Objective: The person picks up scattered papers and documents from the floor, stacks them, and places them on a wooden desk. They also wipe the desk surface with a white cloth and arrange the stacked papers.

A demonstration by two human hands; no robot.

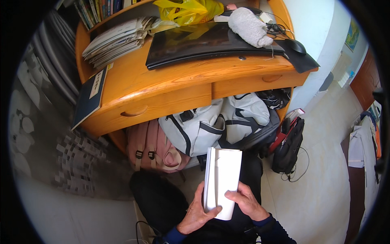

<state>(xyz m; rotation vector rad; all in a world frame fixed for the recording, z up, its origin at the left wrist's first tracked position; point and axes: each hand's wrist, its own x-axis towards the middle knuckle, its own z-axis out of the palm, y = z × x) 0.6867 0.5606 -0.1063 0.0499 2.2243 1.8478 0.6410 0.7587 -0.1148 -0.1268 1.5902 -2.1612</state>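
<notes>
A bundle of white paper [227, 177], folded or rolled lengthwise, stands upright in front of my lap. My left hand [199, 210] grips its lower left side, the thumb lying across the front near the bottom. On the right edge my right hand [246, 199] holds it too, thumb pressed on the front face. Layered edges show along the left side of the paper. Both hands' other fingers are mostly hidden behind it. Below the paper are my legs in black trousers [160, 189].
A wooden desk [128, 88] carries a closed black laptop [195, 42], a paper stack [118, 39], a dark-blue booklet [91, 94], a yellow plastic bag [189, 12] and a mouse [295, 46]. Beneath are a pink backpack [146, 137] and a white bag [195, 128]. A black bag [288, 149] stands right.
</notes>
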